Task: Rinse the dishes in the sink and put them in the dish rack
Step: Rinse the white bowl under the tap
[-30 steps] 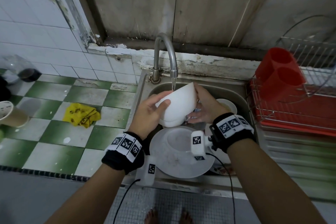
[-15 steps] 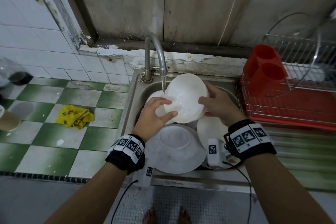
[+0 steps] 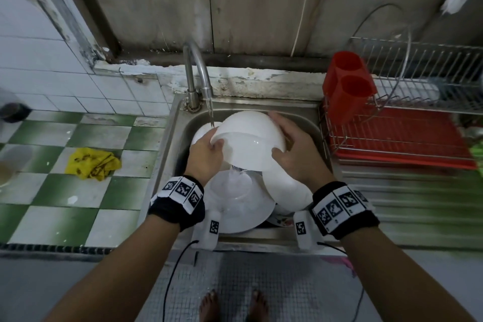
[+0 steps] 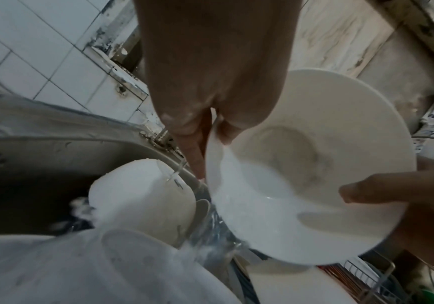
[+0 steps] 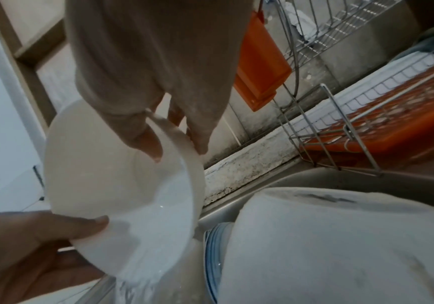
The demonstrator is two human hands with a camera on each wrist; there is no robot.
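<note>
Nearest the body, at the front of the sink (image 3: pixel 300 115), lies a stack of white dishes: an overturned plate (image 3: pixel 240 204) with a foot ring, and just right of it another overturned bowl (image 3: pixel 287 193). Water pours from the held bowl down onto this plate.

Above them, both hands hold one white bowl (image 3: pixel 251 144) between them, clear of the stack. The left hand (image 3: pixel 203 157) pinches the left rim, thumb inside and fingers behind, as the left wrist view shows. The right hand (image 3: pixel 295 149) grips the right side, thumb over the near rim and fingers curled round the back wall. The bowl is tipped so its mouth faces the person and down; its lowest lip is the near one, where the water spills out. Being round, it has no long axis; what matters is that tilt.

Just beyond the bowl's left rim the tap (image 3: pixel 198 78) runs, its stream falling past the left hand's fingers onto another white dish (image 3: pixel 201 131) behind; whether the stream also touches the held bowl is hard to tell.

Further off, to the right, stands the dish rack (image 3: pixel 392 136) with its red tray and red cutlery holder (image 3: pixel 347 86). It lies on the right hand's side, so I judge that the right hand is better placed to carry the bowl across once it has drained.
</note>
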